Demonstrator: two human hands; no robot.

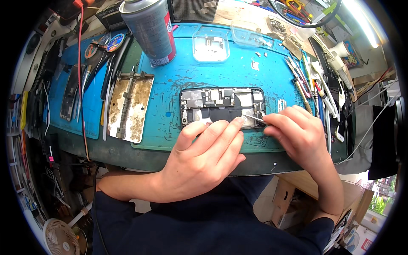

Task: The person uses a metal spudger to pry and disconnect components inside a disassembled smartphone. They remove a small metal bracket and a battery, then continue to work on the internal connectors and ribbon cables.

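Observation:
An opened smartphone (211,101) lies lengthwise on the blue mat, its circuit boards, black battery area and metal parts exposed. Across its near edge reaches my left hand (204,154), back upward and fingers stretched out; one fingertip rests at the phone beside the tweezers' tip. In a pinch between thumb and fingers, my right hand (298,135) has a pair of thin metal tweezers (256,119). Their points lie over the phone's near right part. My left fingers partly hide the near edge of the phone. A small metal piece (281,105) sits just right of the phone.
Left of the phone is a stained metal holder (129,108). A large spray can (149,32) stands behind, beside clear plastic boxes (211,57) with small parts. Tools (321,87) crowd the right side of the blue mat (170,76). A red cable (80,80) hangs at left.

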